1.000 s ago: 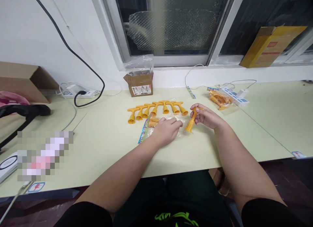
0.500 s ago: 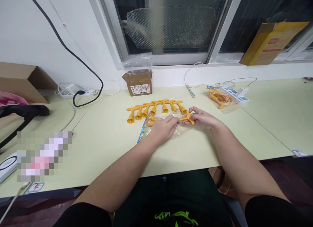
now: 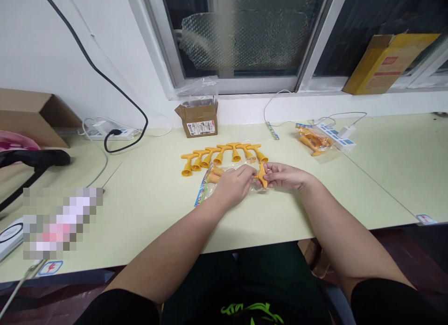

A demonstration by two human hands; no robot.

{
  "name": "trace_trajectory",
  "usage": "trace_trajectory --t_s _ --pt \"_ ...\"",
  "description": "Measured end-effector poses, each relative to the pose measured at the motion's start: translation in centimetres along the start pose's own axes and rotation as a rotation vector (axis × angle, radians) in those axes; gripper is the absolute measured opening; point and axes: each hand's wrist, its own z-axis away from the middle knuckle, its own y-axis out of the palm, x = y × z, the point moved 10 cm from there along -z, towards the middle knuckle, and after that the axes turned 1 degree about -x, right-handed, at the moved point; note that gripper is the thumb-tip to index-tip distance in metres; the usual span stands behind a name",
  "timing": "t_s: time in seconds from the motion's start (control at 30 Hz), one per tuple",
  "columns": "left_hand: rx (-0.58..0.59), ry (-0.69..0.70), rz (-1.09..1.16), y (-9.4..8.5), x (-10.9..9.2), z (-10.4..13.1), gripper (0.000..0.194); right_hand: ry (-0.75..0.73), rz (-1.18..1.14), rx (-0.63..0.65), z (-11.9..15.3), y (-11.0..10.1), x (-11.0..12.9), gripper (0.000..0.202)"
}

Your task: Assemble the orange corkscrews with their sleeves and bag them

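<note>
Head view: our right hand (image 3: 283, 176) holds a yellow T-shaped piece (image 3: 262, 177) at the right end of a clear bag (image 3: 211, 189).
We pinch the piece by its crossbar, its stem toward our left hand (image 3: 234, 187), which lies over the bag with fingers curled narrow; whether they grip the film, we cannot tell. More yellow pieces (image 3: 214, 175) show inside, near the printed strip (image 3: 200, 190). Just beyond, seven similar pieces (image 3: 219, 156) form a curved row on our table (image 3: 157, 199).
</note>
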Motion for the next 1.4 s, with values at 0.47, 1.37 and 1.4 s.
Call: trace_trajectory --t_s 0.47,1.37,1.4 --pt "0.057 0.090 0.047 0.3 -1.6 -0.2 0.019 -0.038 -0.037 -0.022 -1.0 0.7 0.2 0.011" --pt "-0.020 0.198 0.248 -1.3 -3.9 0.1 0.017 -0.477 0.704 0.068 -1.3 6.0 2.3 0.029" --pt "-0.029 0.190 0.283 -1.6 -3.5 0.1 0.015 -0.477 0.703 0.052 -1.2 6.0 2.4 0.025"
